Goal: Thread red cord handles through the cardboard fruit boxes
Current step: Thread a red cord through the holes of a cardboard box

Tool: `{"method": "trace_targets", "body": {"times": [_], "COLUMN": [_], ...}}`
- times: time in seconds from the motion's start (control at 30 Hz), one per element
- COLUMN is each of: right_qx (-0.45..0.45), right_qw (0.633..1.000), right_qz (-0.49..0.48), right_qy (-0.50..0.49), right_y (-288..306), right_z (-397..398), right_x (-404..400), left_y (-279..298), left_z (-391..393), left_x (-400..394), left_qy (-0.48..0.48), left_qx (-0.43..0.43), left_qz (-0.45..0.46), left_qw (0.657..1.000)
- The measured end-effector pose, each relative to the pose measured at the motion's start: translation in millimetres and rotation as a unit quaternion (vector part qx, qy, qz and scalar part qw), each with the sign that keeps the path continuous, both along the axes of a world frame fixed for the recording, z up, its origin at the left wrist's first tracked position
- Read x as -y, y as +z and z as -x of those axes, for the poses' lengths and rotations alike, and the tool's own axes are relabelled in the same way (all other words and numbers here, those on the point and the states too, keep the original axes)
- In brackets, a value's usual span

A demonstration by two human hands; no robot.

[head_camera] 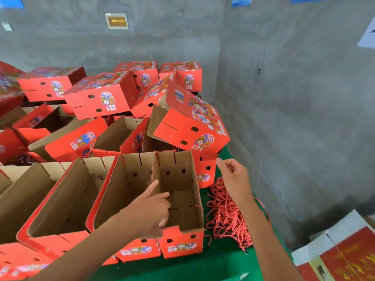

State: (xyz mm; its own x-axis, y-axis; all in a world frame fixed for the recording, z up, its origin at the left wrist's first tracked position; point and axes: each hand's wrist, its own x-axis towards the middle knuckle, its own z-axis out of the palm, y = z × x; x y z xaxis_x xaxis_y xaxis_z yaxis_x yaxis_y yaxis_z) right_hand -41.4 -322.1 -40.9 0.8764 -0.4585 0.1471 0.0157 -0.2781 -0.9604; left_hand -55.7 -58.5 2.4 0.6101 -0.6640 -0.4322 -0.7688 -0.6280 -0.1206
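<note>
- The left hand (151, 207) reached into the open box (178, 199) at the table's near right, index finger and thumb stretched out against the cardboard divider, other fingers loosely curled; it held nothing.
- The right hand (233, 177) hovered above the box's far right corner, fingers curled in; a thin red strand seemed to run by the fingers, but whether they pinched it could not be told.
- A heap of red cords (227, 216) lay on the green table (213, 266), just right of the box and under the right forearm.
- One cord end (195, 206) poked through the box's right wall, inside.
- More open boxes (67, 199) stood in a row to the left, brown insides up.
- Closed boxes (101, 96) were piled behind, some with red cord handles on top; one box (192, 122) leaned tilted over the open ones.
- Grey concrete walls (284, 98) stood behind and to the right.
</note>
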Motion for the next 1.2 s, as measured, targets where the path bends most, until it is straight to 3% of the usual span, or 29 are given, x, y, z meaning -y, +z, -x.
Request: {"method": "trace_targets", "body": {"times": [0.13, 0.23, 0.3, 0.5, 0.6, 0.67, 0.73, 0.8, 0.87, 0.93, 1.07, 1.2], "right_qx": [0.026, 0.041, 0.045, 0.017, -0.033, -0.053, -0.051, -0.059, -0.083, -0.081, -0.07, -0.1], "right_qw": [0.997, 0.989, 0.99, 0.986, 0.973, 0.953, 0.936, 0.937, 0.941, 0.943, 0.937, 0.94], "right_qz": [-0.063, -0.118, -0.102, -0.079, -0.071, -0.061, -0.051, -0.007, 0.059, 0.106, 0.158, 0.183], "right_qy": [-0.042, -0.073, -0.087, -0.147, -0.216, -0.293, -0.344, -0.344, -0.322, -0.305, -0.303, -0.272], "right_y": [6, 7, 5, -11, -41, -64, -80, -91, -97, -101, -104, -105], "right_z": [6, 11, 17, 40, 59, 75, 86, 89, 86, 80, 72, 70], "right_x": [7, 20, 32, 70, 71, 61, 45, 32, 21, 12, 6, 10], "left_y": [-2, -6, -12, -40, -51, -51, -46, -51, -64, -77, -78, -57], "left_z": [-3, -1, 0, 14, 21, 20, 15, 3, -15, -31, -55, -73], "left_x": [19, 44, 65, 122, 144, 156, 158, 151, 137, 120, 83, 64], "left_qy": [0.0, -0.024, -0.044, -0.038, 0.025, 0.014, -0.051, -0.191, -0.301, -0.325, -0.295, -0.181], "left_qx": [-0.019, 0.006, 0.028, 0.026, 0.028, 0.046, 0.018, 0.007, 0.083, 0.148, 0.134, 0.086], "left_qz": [0.099, 0.121, 0.15, 0.348, 0.449, 0.517, 0.604, 0.62, 0.554, 0.49, 0.36, 0.11], "left_qw": [0.995, 0.992, 0.987, 0.936, 0.893, 0.855, 0.796, 0.761, 0.772, 0.795, 0.875, 0.974]}}
